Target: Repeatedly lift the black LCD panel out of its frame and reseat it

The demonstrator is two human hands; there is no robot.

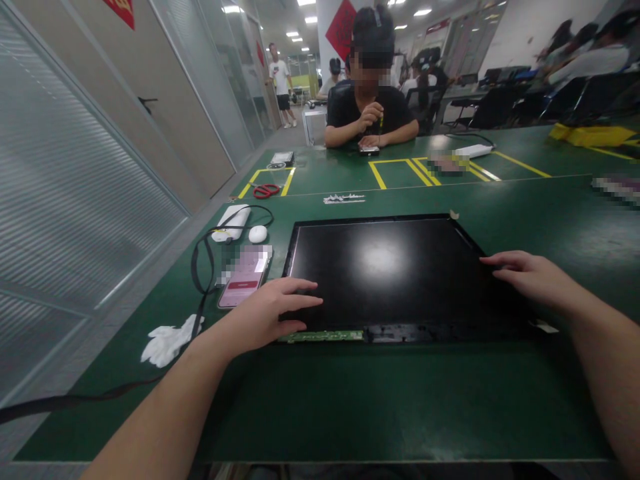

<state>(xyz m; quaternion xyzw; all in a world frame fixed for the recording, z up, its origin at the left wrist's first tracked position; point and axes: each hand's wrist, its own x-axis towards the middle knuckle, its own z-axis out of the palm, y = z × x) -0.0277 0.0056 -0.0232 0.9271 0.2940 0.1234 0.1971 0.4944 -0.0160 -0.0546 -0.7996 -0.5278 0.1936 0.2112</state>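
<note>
A black flat LCD screen panel [385,273] with a dark frame lies face up on the green table. Along its near edge runs a narrow green circuit board [325,336]. My left hand [280,310] rests over the panel's left near corner, fingers spread and stretched out across its surface. At the right edge of the frame is my right hand [525,275], its index finger and thumb stretched out and touching the rim; its other fingers are partly hidden. Small pale tabs [544,327] stick out at the panel's right corners.
Left of the panel lie a phone [246,277], a white round case [258,234], a white power bank [233,222], a black strap [205,267] and crumpled white tissue [170,341]. Farther back are red scissors [266,191] and white scraps [344,199]. A person [373,100] sits opposite holding a screwdriver.
</note>
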